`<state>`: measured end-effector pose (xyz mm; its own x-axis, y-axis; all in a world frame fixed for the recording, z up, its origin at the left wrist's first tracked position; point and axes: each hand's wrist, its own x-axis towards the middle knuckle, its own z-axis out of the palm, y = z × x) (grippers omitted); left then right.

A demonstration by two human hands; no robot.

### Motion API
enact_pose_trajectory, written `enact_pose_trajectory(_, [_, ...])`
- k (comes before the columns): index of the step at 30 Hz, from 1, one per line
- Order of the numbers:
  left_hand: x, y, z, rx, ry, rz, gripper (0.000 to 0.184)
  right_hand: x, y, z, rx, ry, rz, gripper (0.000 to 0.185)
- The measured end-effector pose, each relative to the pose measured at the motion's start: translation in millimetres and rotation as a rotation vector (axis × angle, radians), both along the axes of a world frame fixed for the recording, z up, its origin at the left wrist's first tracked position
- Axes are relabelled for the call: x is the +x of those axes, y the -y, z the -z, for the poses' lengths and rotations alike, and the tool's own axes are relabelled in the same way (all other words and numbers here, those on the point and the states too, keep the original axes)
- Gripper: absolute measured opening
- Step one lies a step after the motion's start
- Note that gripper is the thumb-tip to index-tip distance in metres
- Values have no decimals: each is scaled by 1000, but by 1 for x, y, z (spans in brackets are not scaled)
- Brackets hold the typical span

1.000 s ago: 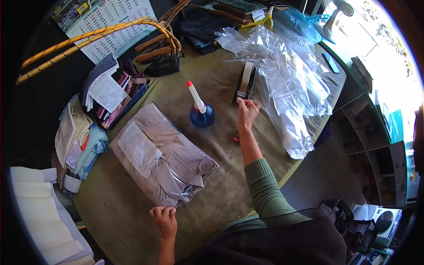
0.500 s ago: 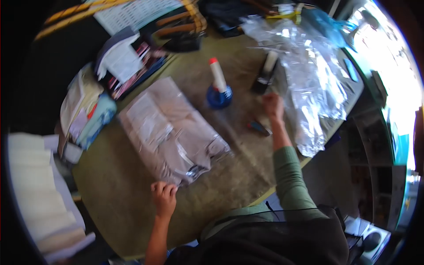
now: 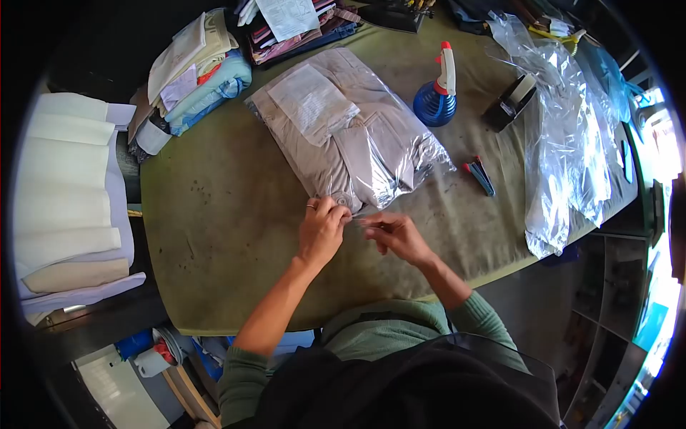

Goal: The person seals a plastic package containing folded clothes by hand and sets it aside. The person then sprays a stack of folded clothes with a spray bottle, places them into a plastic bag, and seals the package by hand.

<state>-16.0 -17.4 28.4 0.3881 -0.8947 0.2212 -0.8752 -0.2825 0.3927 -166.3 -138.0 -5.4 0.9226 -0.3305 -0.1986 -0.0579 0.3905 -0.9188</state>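
A folded beige garment (image 3: 371, 136) lies in a clear plastic bag on the green-brown table cover (image 3: 214, 236), with a paper slip (image 3: 312, 104) on its upper left part. My left hand (image 3: 323, 229) pinches the near edge of the bag, close to a round button. Just right of it, my right hand (image 3: 396, 237) has its fingers pressed together at the bag's edge; whatever they hold is too small to make out. A small stapler (image 3: 480, 177) with red ends lies to the right of the bag.
Beyond the bag stand a blue spray bottle (image 3: 436, 96) and a black tape dispenser (image 3: 510, 104). Loose clear plastic (image 3: 568, 150) covers the right side. Folded clothes (image 3: 204, 71) are stacked at the back left, with white cloth (image 3: 68, 186) at the far left.
My right hand has come from the tape dispenser to beside my left hand at the bag's edge. The view has shifted, so the table's left side shows more. The stapler is now plainly visible.
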Motion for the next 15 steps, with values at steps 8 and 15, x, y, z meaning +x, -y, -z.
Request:
enact_pose_trajectory(8, [2,3,2,5,-16,14,9,23,-14,15,-324,-3,158,18])
enact_pose_trajectory(15, [7,4,0,-5,-79,34,6,26,-19,23,-454,91,235,15])
